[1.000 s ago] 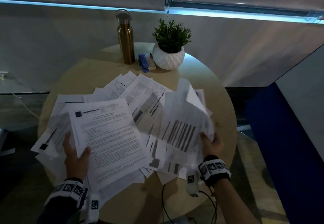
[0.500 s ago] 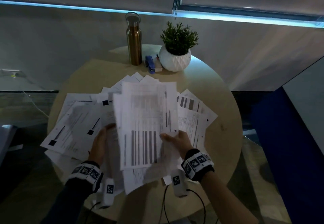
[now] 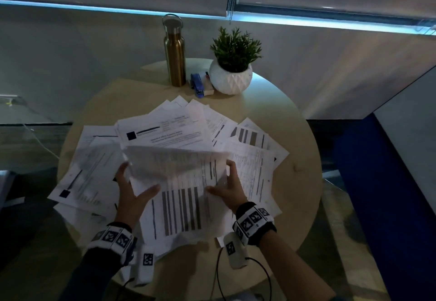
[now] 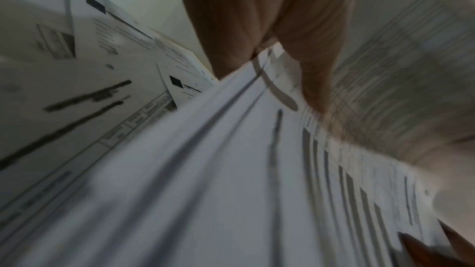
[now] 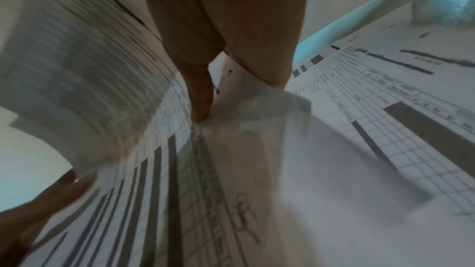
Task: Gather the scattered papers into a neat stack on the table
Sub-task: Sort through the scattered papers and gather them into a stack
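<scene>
White papers sit at six o'clock on the table. Left hand and right hand pinch the bunch, probably loosely. Squeeze both sides evenly, then tap edges flat.

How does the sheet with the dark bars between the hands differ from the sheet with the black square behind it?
The barred sheet curls up at its far edge, blurred, with the left hand and right hand holding its sides; the square-marked sheet lies flat and untouched. The barred sheet carries a row of dark vertical bars; the square-marked sheet has one black square and lines of text. Both are white printed papers over the round table.
</scene>
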{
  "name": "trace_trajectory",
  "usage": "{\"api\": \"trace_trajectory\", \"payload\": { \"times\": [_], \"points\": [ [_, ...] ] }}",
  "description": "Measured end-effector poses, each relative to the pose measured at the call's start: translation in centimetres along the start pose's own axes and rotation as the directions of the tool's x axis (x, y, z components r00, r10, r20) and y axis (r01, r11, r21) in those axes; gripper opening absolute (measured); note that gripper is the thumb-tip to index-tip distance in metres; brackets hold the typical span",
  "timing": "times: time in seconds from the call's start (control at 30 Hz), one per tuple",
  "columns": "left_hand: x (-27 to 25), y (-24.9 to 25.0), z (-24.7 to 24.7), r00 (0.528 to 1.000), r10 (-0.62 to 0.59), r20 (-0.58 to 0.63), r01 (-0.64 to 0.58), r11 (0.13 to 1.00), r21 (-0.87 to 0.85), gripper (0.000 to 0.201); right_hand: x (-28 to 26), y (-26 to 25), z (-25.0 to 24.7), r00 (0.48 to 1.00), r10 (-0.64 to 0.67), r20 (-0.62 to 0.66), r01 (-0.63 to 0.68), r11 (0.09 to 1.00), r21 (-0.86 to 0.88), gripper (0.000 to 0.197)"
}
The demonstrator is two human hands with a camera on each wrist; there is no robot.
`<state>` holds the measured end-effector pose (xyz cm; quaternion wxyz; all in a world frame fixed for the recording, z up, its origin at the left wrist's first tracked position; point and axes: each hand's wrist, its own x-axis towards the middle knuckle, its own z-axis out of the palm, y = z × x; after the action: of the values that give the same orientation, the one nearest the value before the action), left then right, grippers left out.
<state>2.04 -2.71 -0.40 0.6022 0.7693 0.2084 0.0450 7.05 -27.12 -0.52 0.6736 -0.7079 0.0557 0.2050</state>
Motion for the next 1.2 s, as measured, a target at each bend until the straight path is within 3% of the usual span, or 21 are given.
{"api": "trace_trajectory", "payload": {
  "times": [0.1, 0.17, 0.2, 0.23, 0.3, 0.37, 0.43, 0.5, 0.6, 0.7, 0.77, 0.8, 0.9, 1.03, 1.1, 1.2],
  "points": [
    [0.0, -0.7, 0.3, 1.0, 0.017, -0.024, -0.017, 1.0, 0.016, 0.102, 0.3, 0.2, 0.1, 0.998, 0.057, 0.007, -0.058, 0.996, 0.073, 0.076],
    [0.1, -1.2, 0.4, 0.996, 0.049, -0.07, -0.048, 0.999, 0.022, 0.091, 0.5, 0.4, 0.0, 0.992, 0.1, -0.08, -0.1, 0.995, 0.007, 0.055],
    [0.1, -1.6, 0.3, 0.994, 0.055, -0.092, -0.054, 0.998, 0.012, 0.081, 0.7, 0.8, -0.2, 0.976, 0.112, -0.188, -0.124, 0.991, -0.054, 0.046],
    [0.0, -2.1, 0.1, 0.992, 0.062, -0.111, -0.059, 0.998, 0.026, 0.07, 0.9, 1.3, -0.6, 0.932, 0.128, -0.34, -0.185, 0.973, -0.14, 0.045],
    [-0.2, -3.1, -0.3, 0.99, 0.079, -0.118, -0.063, 0.989, 0.137, 0.043, 1.1, 2.5, -1.9, 0.753, 0.221, -0.619, -0.475, 0.834, -0.28, 0.066],
    [-0.5, -4.3, -0.8, 0.992, 0.083, -0.091, -0.06, 0.973, 0.225, 0.031, 0.4, 3.5, -3.0, 0.573, 0.338, -0.747, -0.739, 0.606, -0.293, 0.1],
    [-0.5, -5.1, -1.1, 0.997, 0.027, -0.077, -0.01, 0.977, 0.215, 0.026, -0.3, 4.4, -3.6, 0.507, 0.344, -0.79, -0.805, 0.517, -0.292, 0.122],
    [-0.5, -5.2, -1.2, 0.997, -0.047, -0.056, 0.055, 0.988, 0.145, 0.028, -0.5, 5.2, -4.1, 0.513, 0.322, -0.796, -0.794, 0.53, -0.298, 0.127],
    [-0.8, -5.0, -1.2, 0.998, -0.043, -0.035, 0.048, 0.986, 0.159, 0.041, -0.5, 5.6, -5.3, 0.538, 0.339, -0.772, -0.772, 0.566, -0.29, 0.117],
    [-0.8, -4.7, -1.1, 0.999, -0.011, -0.042, 0.018, 0.985, 0.174, 0.041, -0.6, 6.2, -6.9, 0.642, 0.356, -0.679, -0.668, 0.695, -0.266, 0.07],
    [-0.8, -4.7, -1.2, 0.999, 0.003, -0.047, 0.005, 0.984, 0.176, 0.041, -1.0, 6.3, -7.8, 0.7, 0.375, -0.608, -0.639, 0.709, -0.298, 0.04],
    [-0.8, -4.7, -1.2, 0.999, 0.01, -0.048, -0.001, 0.984, 0.176, 0.04, -1.1, 6.3, -8.2, 0.706, 0.378, -0.599, -0.632, 0.717, -0.293, 0.037],
    [-0.7, -4.7, -1.3, 0.999, 0.019, -0.049, -0.01, 0.985, 0.175, 0.04, -1.3, 6.0, -8.5, 0.731, 0.332, -0.596, -0.583, 0.757, -0.294, 0.052],
    [-0.8, -4.9, -1.1, 0.999, 0.028, -0.039, -0.021, 0.983, 0.18, 0.041, -0.4, 6.3, -8.0, 0.783, 0.355, -0.511, -0.593, 0.675, -0.439, 0.064],
    [-0.8, -4.9, -1.2, 0.999, 0.022, -0.038, -0.015, 0.984, 0.175, 0.041, -0.1, 5.9, -7.7, 0.797, 0.346, -0.494, -0.585, 0.643, -0.494, 0.049],
    [-0.8, -5.0, -1.4, 1.0, 0.009, -0.029, -0.004, 0.986, 0.168, 0.042, 0.1, 5.3, -7.9, 0.814, 0.251, -0.524, -0.577, 0.452, -0.68, 0.038]
  ]
}}
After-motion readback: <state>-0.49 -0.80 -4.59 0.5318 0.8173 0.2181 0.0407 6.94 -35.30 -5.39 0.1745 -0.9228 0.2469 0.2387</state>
